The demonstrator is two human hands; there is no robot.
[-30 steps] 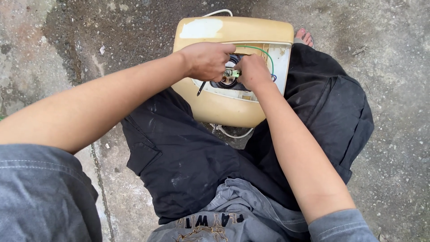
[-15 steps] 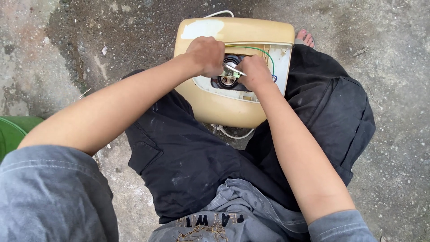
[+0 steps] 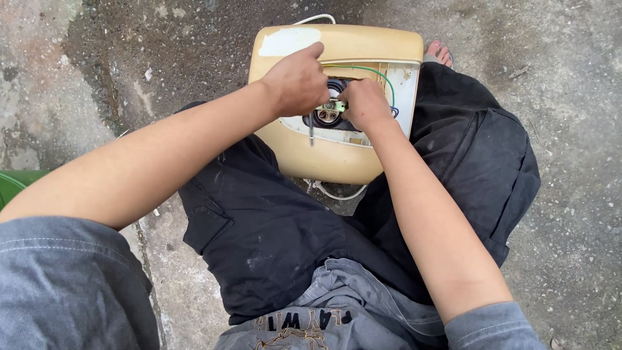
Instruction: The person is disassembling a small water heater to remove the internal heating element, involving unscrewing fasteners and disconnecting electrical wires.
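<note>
A yellowed appliance casing (image 3: 337, 155) is propped on the concrete between the knees; a small metal fitting (image 3: 334, 107) at its round opening is pinched by the right hand (image 3: 364, 104); the left hand (image 3: 297, 84) is curled over it, its grip hidden.

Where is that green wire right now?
In the head view the green wire arcs across the opened top of the yellowed appliance casing, just above and to the right of the right hand, ending near the casing's right edge.

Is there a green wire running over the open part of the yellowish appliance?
Yes, a thin green wire arcs across the opened white panel of the yellowish appliance, just above the right hand.
</note>
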